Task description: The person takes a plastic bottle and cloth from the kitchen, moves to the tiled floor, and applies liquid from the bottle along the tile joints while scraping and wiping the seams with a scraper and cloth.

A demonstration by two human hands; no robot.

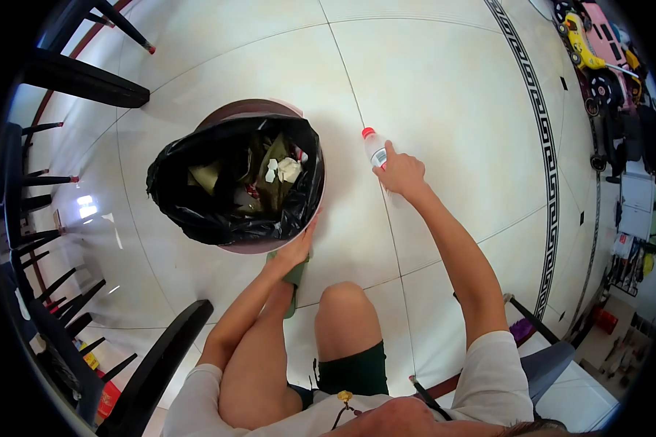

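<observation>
A round pinkish trash bin (pixel 257 248) is lined with a black plastic bag (pixel 189 218) folded over its rim. Crumpled paper (pixel 289 170), greenish-brown wrappers and other scraps lie inside. My left hand (pixel 296 249) grips the bin low on its near right side, with some fingers hidden against the wall. Right of the bin, my right hand (pixel 401 172) is closed around the lower part of a clear plastic bottle (pixel 375 149) with a red cap. A whitish label shows beside my fingers, and the cap points away from me.
Dark chair legs (pixel 87 81) stand at the upper left, and more chairs (pixel 51 291) line the left side. A patterned dark border (pixel 539 109) runs along the tiled floor (pixel 444 80). Toy vehicles (pixel 583 44) and household items fill the far right.
</observation>
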